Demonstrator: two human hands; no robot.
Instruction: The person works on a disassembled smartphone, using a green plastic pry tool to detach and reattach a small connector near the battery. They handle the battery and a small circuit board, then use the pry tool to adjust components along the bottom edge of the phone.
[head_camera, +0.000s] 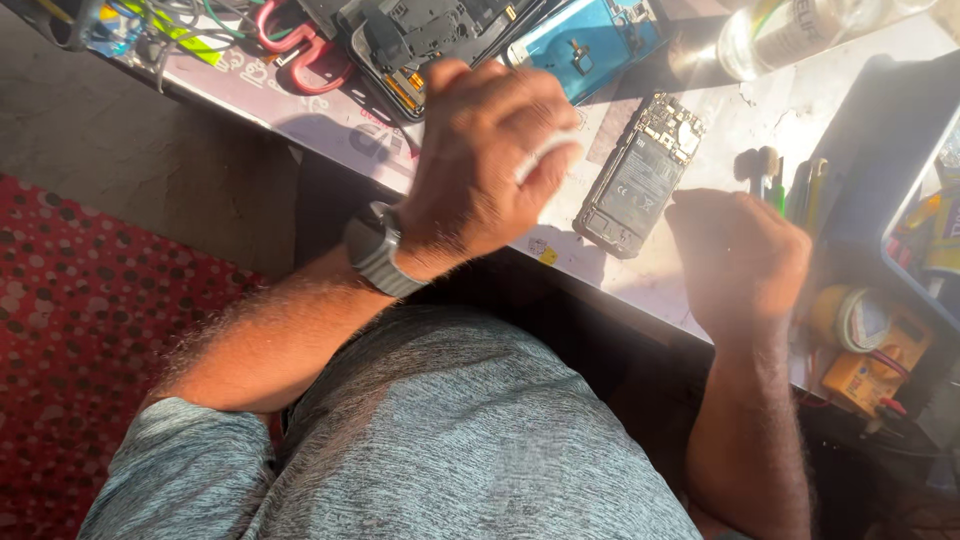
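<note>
The person sits at a workbench (720, 130) with an opened phone (640, 178) lying flat on it between the two hands, its back cover already off so that the dark battery and the circuit board at its upper end are bare. The left hand (490, 160), with a grey watch (375, 250) on the wrist, is raised above the bench just left of the phone and is closed around something small and white (548, 152) pinched at the fingers; it is too blurred to say what it is. The right hand (745, 255) is curled low beside the phone's lower right, near a cluster of small tools (775, 180) standing on the bench; whether it holds anything cannot be told. Judging from this, the opening of the phone is done, while the work on its inside looks only partly through: neither hand touches the phone. Another stripped phone body (430, 45) and a blue phone shell (590, 40) lie further back, and a yellow meter (870, 370) sits at the right edge.
</note>
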